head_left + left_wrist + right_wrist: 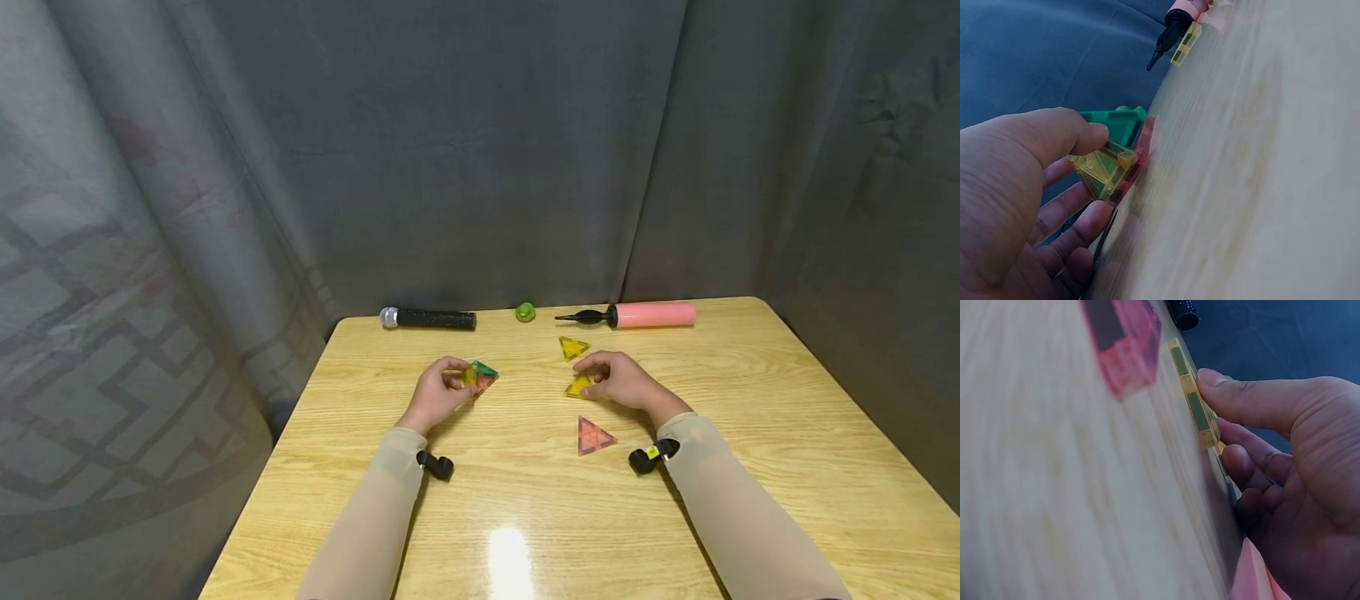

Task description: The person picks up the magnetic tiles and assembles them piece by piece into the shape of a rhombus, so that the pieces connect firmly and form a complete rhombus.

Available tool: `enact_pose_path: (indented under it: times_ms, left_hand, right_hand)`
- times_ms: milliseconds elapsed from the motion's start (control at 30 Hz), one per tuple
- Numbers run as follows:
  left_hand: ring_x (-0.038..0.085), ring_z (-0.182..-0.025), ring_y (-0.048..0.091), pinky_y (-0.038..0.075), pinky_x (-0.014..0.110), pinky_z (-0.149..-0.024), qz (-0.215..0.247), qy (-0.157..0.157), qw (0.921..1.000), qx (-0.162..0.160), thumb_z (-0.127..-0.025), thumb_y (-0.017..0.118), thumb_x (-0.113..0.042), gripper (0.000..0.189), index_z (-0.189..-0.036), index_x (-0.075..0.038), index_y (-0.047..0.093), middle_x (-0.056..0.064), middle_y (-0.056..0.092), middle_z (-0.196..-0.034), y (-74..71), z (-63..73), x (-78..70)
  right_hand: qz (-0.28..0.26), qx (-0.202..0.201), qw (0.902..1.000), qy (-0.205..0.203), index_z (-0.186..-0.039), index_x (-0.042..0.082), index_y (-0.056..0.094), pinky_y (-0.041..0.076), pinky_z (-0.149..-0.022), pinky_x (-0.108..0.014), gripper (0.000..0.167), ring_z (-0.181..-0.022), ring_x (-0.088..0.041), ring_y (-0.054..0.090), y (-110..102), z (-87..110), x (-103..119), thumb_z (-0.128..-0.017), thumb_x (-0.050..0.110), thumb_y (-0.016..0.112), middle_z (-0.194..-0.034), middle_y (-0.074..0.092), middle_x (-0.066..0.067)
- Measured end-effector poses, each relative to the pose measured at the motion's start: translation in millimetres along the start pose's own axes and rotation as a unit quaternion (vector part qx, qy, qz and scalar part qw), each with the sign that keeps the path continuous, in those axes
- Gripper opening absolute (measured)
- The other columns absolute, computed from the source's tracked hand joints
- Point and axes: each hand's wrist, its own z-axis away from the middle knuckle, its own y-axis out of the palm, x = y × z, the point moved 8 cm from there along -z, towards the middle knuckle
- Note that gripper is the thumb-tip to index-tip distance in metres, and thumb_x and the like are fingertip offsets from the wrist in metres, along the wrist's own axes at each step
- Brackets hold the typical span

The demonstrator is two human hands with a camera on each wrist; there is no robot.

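Your left fingers (1085, 134) pinch the yellow side (1105, 167) of a tile cluster (484, 378) on the desk (450, 550); your right fingers (1244, 401) pinch a yellow tile (576, 387) to its right. Probably light, stiff, slick: hold the edges.

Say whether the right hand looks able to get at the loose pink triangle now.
Probably yes: the pink triangle lies on the table close to the right hand, with nothing seen between them, though the hand would likely first release the yellow triangle it pinches.
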Motion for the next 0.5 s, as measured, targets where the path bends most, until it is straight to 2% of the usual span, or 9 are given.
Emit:
enact_pose_path:
  times_ms: [233,367,500]
  left_hand:
    - [0.022,-0.091,0.062,0.054,0.032,-0.072,0.003,-0.006,1.0000,-0.001,-0.090,0.084,-0.010,0.040,-0.126,-0.015,0.068,0.007,0.064,-0.118,0.3,-0.5,2.5]
    - [0.021,-0.091,0.062,0.054,0.031,-0.073,0.004,-0.001,1.0000,-0.001,-0.090,0.084,-0.009,0.039,-0.126,-0.013,0.068,0.006,0.064,-0.121,0.2,-0.7,1.6]
    - [0.021,-0.091,0.063,0.054,0.031,-0.072,0.007,0.001,1.0000,0.000,-0.090,0.084,-0.010,0.039,-0.125,-0.013,0.068,0.005,0.065,-0.121,-0.3,-0.7,1.1]
  right_hand:
    - [-0.002,0.002,0.9999,-0.015,-0.126,0.004,0.073,0.048,-0.076,-0.034,0.043,-0.090,-0.027,0.053,-1.4,1.5,-3.4,-0.086,0.009,0.088,-0.116,0.066,-0.015]
    - [0.004,0.009,0.9996,-0.028,-0.127,0.007,0.073,0.049,-0.079,-0.033,0.047,-0.094,-0.027,0.054,-1.4,2.2,-3.3,-0.084,0.009,0.090,-0.119,0.066,-0.011]
    - [0.012,-0.005,0.9996,-0.027,-0.127,0.010,0.074,0.050,-0.086,-0.038,0.048,-0.098,-0.027,0.056,-4.6,2.0,-6.5,-0.082,0.010,0.091,-0.121,0.067,-0.007]
